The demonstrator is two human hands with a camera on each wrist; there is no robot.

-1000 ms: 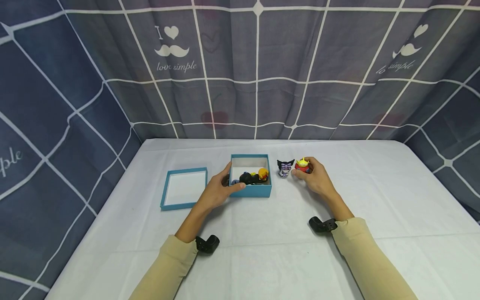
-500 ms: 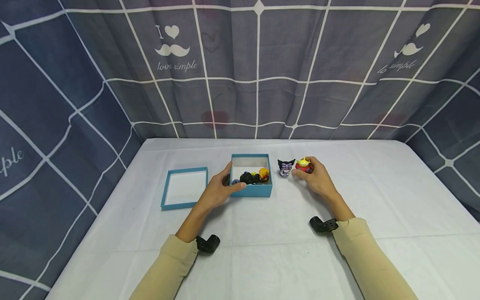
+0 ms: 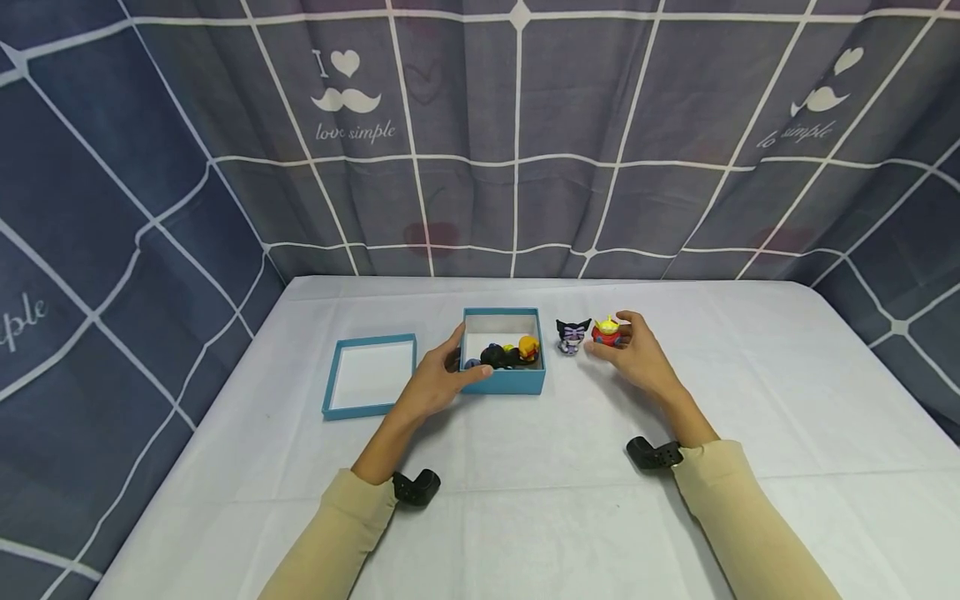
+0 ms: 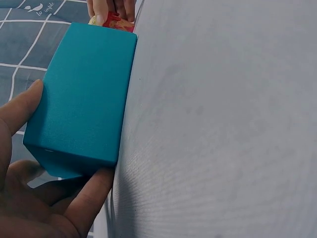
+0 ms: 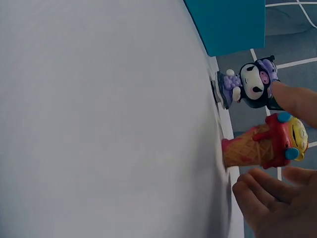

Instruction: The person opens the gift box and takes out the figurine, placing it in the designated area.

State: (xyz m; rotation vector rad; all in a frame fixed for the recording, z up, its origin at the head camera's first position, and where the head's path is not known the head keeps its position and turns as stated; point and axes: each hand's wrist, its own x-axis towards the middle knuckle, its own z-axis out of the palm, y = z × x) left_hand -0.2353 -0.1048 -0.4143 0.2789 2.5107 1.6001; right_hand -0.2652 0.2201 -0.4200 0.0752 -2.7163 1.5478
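My left hand [image 3: 435,385] grips the left side of a blue box [image 3: 512,382], its thumb over the front rim. Inside the box lie several small figures, one yellow and orange [image 3: 528,347] and one black [image 3: 492,356]. To the right of the box stands a black and purple figure [image 5: 253,84]. Beside it a red and yellow figure [image 5: 281,141] with a cone-like base stands upright. My right hand [image 3: 637,357] is around that red figure with fingers apart; in the right wrist view gaps show between the fingers and the figure.
A blue-rimmed box lid [image 3: 369,410] with a white inside lies left of the box. A white cloth [image 3: 525,500] covers the table. Behind and at the sides hangs a dark grey-blue curtain [image 3: 570,100] with white lines.
My right hand has loosened from around the red and yellow figure, its fingers spreading and shifting slightly right. The left hand and box have stayed in place.
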